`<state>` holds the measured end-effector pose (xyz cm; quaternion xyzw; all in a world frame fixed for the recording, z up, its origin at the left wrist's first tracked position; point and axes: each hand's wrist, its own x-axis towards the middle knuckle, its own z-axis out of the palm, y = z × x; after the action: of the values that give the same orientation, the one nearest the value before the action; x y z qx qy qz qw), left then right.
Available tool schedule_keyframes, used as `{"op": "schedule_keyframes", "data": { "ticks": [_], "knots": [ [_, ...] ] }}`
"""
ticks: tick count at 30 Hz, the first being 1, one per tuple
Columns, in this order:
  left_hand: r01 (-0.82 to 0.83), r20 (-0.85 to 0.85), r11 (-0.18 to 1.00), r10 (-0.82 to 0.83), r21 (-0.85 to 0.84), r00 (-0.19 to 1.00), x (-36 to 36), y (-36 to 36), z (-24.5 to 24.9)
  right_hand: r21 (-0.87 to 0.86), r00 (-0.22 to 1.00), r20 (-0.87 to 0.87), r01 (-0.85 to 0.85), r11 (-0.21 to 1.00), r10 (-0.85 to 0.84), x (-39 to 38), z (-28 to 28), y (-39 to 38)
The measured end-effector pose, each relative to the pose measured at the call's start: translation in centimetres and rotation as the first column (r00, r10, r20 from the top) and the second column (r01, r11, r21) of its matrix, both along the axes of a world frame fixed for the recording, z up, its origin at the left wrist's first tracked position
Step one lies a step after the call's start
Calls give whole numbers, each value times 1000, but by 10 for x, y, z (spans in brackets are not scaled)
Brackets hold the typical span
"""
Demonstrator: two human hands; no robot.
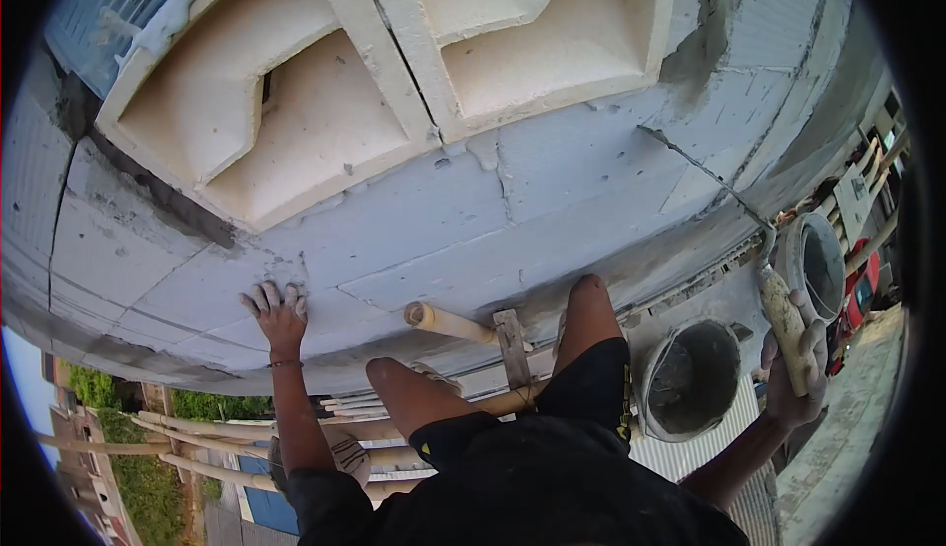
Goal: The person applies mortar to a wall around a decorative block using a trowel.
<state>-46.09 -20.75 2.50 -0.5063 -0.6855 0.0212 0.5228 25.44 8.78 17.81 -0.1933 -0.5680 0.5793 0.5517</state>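
My left hand [276, 314] lies against the pale block wall [414, 226], fingers spread and dusted with mortar. Out to the right, my right hand [796, 378] is wrapped round the mortar-caked handle of a trowel [785, 321]. Its blade is seen nearly edge-on and points up and left across the wall. Beside this hand stands a bucket [690, 380] with grey residue inside. A second bucket [814, 262] is just beyond the trowel handle. Above my left hand, two cream ventilation blocks [296, 122] are set side by side in the wall.
Bamboo scaffold poles [448, 323] run below and beside me, one end jutting toward the wall. An upright wooden piece [511, 349] stands between my knees. Corrugated roofing [705, 452] and greenery [153, 487] show far below. A ribbed bluish panel [123, 24] sits at upper left.
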Motion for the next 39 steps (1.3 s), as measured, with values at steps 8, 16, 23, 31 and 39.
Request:
{"op": "schedule_keyframes", "data": {
  "ticks": [8, 16, 23, 31, 39],
  "knots": [
    [-198, 439, 975, 136, 99, 888, 34, -16, -10, -237, 925, -341, -254, 938, 165, 45, -44, -7],
    [-258, 590, 731, -238, 632, 771, 88, 62, -15, -416, 853, -345, -513, 751, 391, 2, -53, -10],
    [-299, 488, 433, -436, 850, 756, 98, 90, -3, -395, 806, -334, -591, 704, 489, -19, -49, -10],
    [-347, 558, 481, -417, 805, 717, 100, 72, 4, -397, 776, -336, -631, 667, 534, -32, -54, -11],
    [-404, 509, 333, -352, 852, 785, 123, 72, 14, -399, 739, -338, -673, 623, 582, -47, -60, -10]
  ]
}}
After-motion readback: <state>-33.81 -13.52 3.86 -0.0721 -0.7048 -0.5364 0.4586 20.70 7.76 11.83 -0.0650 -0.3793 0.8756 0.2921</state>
